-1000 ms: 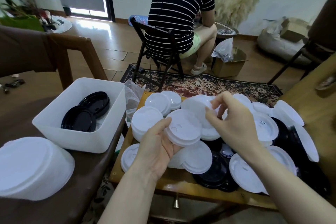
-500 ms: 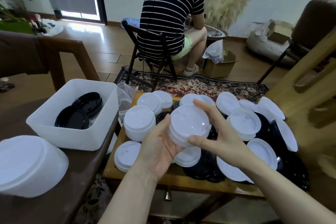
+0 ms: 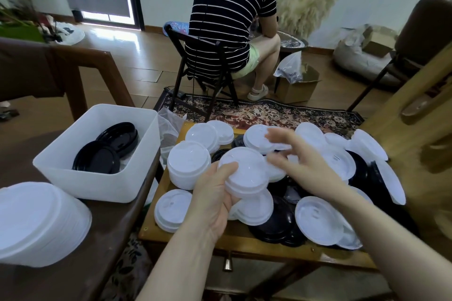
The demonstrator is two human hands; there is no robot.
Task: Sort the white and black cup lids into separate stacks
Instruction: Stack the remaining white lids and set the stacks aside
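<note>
Your left hand (image 3: 215, 199) hugs the white lid stack (image 3: 244, 171) mid-frame, so more can go on | your right hand (image 3: 302, 166), fingers loose and blurry, holds nothing, reaching for more | black lids (image 3: 107, 151) wait in the bin (image 3: 97, 186), left.

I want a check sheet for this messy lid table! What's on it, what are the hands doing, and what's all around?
Surface: small wooden table heaped with mixed lids.
Job's things: white lids and black lids jumbled together; a stack of white lids held up; two black lids in the white bin.
Clutter: big white stack lower left; plastic bag beside the bin.
Grippers: left hand grips the stack of white lids; right hand is blurred, fingers spread above the pile.
Cables: dark cord on the floor by the folding chair.
Surroundings: seated person in a striped shirt, patterned rug, cardboard box.
</note>
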